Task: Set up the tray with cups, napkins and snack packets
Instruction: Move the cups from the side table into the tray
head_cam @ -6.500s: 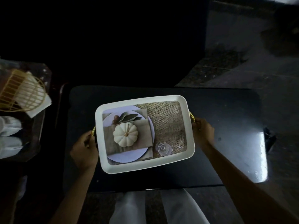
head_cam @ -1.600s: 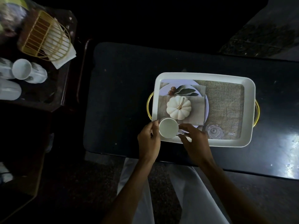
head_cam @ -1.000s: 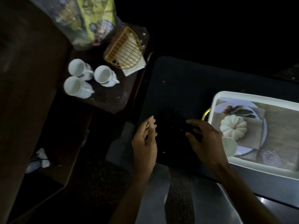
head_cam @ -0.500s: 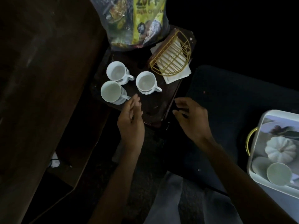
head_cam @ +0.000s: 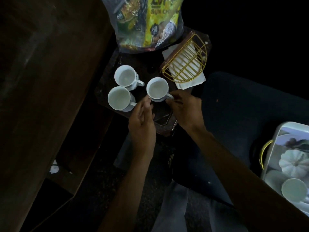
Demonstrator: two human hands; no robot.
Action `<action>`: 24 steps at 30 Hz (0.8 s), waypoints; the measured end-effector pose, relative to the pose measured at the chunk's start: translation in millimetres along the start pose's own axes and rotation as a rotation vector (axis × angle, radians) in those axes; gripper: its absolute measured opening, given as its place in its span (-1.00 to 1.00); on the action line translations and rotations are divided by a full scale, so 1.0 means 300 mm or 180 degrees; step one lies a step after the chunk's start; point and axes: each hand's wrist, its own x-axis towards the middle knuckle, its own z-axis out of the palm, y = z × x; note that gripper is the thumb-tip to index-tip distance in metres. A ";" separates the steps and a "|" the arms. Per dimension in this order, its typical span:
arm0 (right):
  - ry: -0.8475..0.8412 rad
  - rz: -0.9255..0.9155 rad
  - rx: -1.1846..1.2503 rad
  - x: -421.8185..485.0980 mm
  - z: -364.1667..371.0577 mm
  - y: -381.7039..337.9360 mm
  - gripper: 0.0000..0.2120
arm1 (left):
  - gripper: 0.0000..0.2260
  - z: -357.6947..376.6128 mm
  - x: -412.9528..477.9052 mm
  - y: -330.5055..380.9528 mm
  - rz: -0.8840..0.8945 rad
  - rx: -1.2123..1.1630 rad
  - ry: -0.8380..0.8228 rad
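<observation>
Cups: three white ones stand on the small table (head_cam: 160, 118). Nearest cup (head_cam: 157, 89) sits between both hands; the right hand (head_cam: 187, 111) seems to pinch its handle, the left hand (head_cam: 142, 121) touches its side, fingers loose. A fourth cup (head_cam: 293, 190) stands in the tray (head_cam: 282, 128). Napkins (head_cam: 187, 77) lie under a gold holder (head_cam: 189, 62), snack packets (head_cam: 147, 22) behind.

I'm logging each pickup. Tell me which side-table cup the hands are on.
The cup nearest the napkin holder: this cup has both hands at it, while the other two stand untouched to its left.
</observation>
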 end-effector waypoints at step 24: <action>0.0278 0.0417 0.0462 -0.326 -0.357 0.144 -0.91 | -0.78 0.176 -0.231 -0.037 -0.0126 -0.0206 -0.0051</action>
